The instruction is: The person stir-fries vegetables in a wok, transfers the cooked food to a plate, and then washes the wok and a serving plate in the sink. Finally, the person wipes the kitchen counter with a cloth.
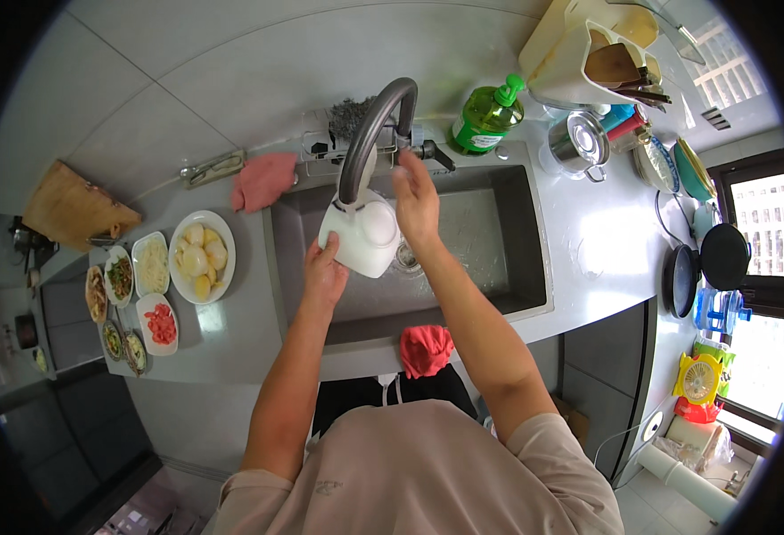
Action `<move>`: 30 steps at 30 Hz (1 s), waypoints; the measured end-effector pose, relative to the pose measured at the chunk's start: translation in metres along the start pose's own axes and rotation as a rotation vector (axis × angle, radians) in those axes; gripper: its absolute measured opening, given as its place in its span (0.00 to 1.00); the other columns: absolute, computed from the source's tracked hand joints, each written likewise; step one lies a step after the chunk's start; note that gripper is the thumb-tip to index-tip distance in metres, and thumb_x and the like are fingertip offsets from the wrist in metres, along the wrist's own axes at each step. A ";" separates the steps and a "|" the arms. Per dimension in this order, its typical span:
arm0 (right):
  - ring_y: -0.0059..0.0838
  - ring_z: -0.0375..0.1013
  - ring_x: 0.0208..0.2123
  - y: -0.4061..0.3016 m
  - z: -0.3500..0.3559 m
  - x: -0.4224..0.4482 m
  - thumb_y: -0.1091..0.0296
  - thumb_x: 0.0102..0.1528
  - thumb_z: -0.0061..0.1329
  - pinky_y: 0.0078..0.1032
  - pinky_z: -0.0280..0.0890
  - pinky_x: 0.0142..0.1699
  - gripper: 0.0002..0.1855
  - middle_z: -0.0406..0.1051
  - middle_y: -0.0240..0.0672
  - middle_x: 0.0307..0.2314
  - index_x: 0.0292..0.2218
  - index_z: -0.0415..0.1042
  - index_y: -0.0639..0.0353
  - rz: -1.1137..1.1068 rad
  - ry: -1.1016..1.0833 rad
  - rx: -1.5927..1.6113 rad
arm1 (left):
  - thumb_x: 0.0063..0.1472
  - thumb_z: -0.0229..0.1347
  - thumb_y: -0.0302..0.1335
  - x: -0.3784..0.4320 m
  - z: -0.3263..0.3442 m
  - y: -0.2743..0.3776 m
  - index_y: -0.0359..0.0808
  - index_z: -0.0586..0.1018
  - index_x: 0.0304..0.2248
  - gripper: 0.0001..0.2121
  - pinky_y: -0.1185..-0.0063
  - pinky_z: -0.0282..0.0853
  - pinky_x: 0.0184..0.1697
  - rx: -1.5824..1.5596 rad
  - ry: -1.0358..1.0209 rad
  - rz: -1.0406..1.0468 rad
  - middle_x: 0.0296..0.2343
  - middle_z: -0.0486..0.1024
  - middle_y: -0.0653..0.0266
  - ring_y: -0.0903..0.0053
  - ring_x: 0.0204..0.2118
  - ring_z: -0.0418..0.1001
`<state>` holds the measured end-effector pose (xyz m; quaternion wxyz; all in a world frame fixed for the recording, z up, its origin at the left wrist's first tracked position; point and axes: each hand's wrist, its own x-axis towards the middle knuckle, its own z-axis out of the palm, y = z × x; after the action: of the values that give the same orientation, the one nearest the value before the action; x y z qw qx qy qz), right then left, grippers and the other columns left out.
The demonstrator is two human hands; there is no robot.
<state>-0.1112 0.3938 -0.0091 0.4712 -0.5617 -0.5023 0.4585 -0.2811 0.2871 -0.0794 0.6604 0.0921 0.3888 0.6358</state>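
My left hand [326, 271] grips the edge of a white dish [358, 249] and holds it under the spout of the dark curved faucet [372, 134], above the grey sink [512, 247]. The dish is tilted; whether it is a plate or a shallow bowl cannot be told. My right hand [418, 197] is raised just right of the dish, near the faucet's base and lever, its fingers slightly blurred and nothing seen in them. Below both, the sink's drain [406, 257] partly shows. A red cloth [426, 350] lies over the sink's front edge.
Left of the sink stand a plate of peeled potatoes [201, 294] and several small dishes of cut food. A pink cloth [265, 180] and a wire rack are along the back. A green soap bottle [487, 120], a steel pot [577, 144] and a utensil holder [565, 63] stand at the back right.
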 end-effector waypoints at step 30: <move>0.37 0.76 0.48 0.079 -0.034 -0.079 0.70 0.48 0.50 0.35 0.70 0.56 0.18 0.77 0.38 0.44 0.42 0.76 0.61 -0.989 -0.500 -0.643 | 0.50 0.51 0.25 0.023 -0.026 -0.050 0.29 0.75 0.42 0.18 0.66 0.72 0.51 0.241 0.166 -0.334 0.38 0.77 0.56 0.65 0.43 0.77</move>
<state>-0.0732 0.3087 -0.0790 0.3037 -0.2530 -0.9092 0.1307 -0.2617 0.2893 -0.1371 0.7063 0.0519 0.5250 0.4721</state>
